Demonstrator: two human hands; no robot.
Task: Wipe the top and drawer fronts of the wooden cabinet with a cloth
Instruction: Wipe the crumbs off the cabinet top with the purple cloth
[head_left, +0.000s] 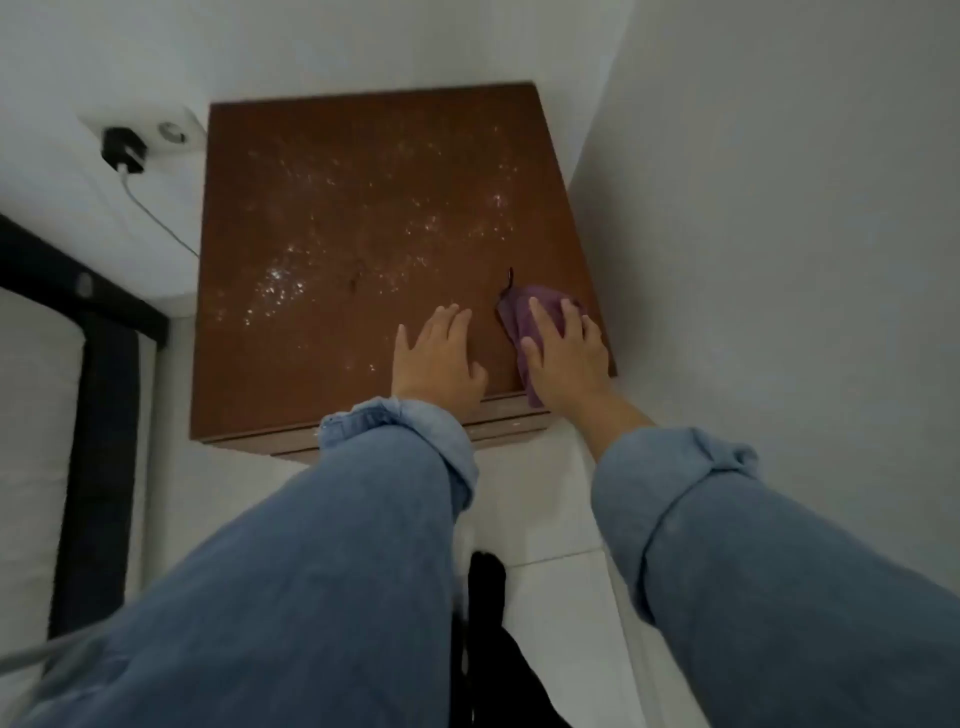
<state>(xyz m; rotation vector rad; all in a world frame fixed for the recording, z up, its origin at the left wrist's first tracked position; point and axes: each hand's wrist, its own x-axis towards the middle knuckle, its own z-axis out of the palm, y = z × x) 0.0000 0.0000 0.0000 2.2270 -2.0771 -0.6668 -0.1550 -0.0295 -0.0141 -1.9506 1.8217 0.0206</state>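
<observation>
wooden cabinet (363, 218) top, purple cloth (519, 312) pinned at its near right corner.
the right hand (563, 358) lies flat on the cloth, fingers (540, 319) spread and pressing it down; cloth shows past the fingertips and under the palm's left edge. the left hand (436, 358) rests bare just beside it, fingers loosely apart. pale specks dot the top farther back.

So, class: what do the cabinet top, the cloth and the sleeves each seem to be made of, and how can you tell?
Cabinet top: looks like brown wood or wood-look board, fairly matte, with flat square edges and pale specks.
Cloth under the right hand: soft purple fabric, since it bunches and folds.
Sleeves: likely light blue denim, with rolled cuffs.
</observation>
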